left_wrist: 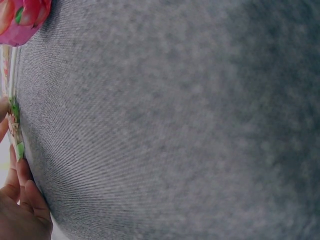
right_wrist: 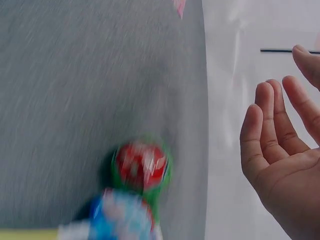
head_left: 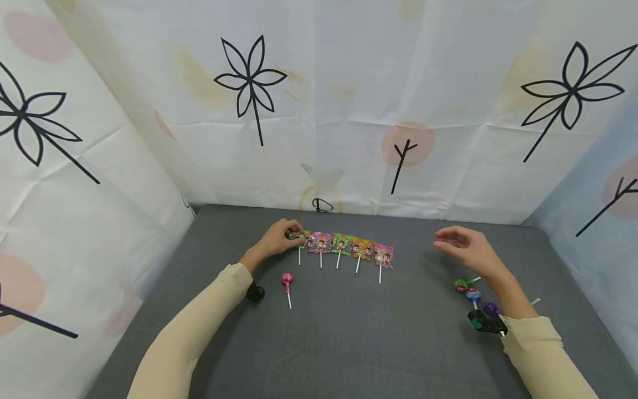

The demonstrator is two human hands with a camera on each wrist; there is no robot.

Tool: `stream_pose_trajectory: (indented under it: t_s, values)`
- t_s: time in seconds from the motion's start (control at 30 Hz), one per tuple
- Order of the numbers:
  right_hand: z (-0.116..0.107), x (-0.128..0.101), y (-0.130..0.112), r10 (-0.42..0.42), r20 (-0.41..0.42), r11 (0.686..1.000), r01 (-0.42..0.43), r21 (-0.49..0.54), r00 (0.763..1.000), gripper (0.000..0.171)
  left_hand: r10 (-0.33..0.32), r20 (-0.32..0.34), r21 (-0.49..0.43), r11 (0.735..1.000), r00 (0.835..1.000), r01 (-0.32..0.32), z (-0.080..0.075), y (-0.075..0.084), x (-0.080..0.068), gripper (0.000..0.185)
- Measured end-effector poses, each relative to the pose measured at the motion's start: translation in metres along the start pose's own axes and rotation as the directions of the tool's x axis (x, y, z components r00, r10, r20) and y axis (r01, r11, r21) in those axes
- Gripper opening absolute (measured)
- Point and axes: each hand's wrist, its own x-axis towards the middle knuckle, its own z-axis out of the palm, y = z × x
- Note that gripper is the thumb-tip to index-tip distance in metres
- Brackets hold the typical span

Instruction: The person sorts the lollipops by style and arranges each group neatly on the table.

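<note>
My left hand pinches the green-wrapped flat lollipop at the left end of a row, its fingers covering part of the wrapper. In the left wrist view, thumb and fingertips sit on either side of that green packet. Along the row lie more flat lollipops: a pink one, a green one, an orange one and another pink one, sticks pointing towards me. My right hand hovers over the table to the right, fingers loosely bent, holding nothing.
A round pink lollipop lies in front of the row, near my left wrist. Beside my right forearm are round lollipops: green-and-red, blue and purple. White printed cloth stands behind the grey table.
</note>
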Motion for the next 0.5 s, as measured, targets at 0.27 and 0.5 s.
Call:
stream_pose_trajectory:
  t_s: [0.27, 0.5]
  values:
    - [-0.016, -0.021, 0.021, 0.002, 0.026, 0.999, -0.001, -0.047, 1.000, 0.038, 0.001, -0.004, 0.004, 1.000, 1.000, -0.001, 0.001, -0.001, 0.000, 0.018]
    - [-0.024, -0.041, 0.034, -0.051, 0.083, 0.989, 0.062, -0.135, 0.995, 0.040, -0.001, -0.004, 0.006, 1.000, 1.000, 0.001, 0.001, 0.000, 0.000, 0.018]
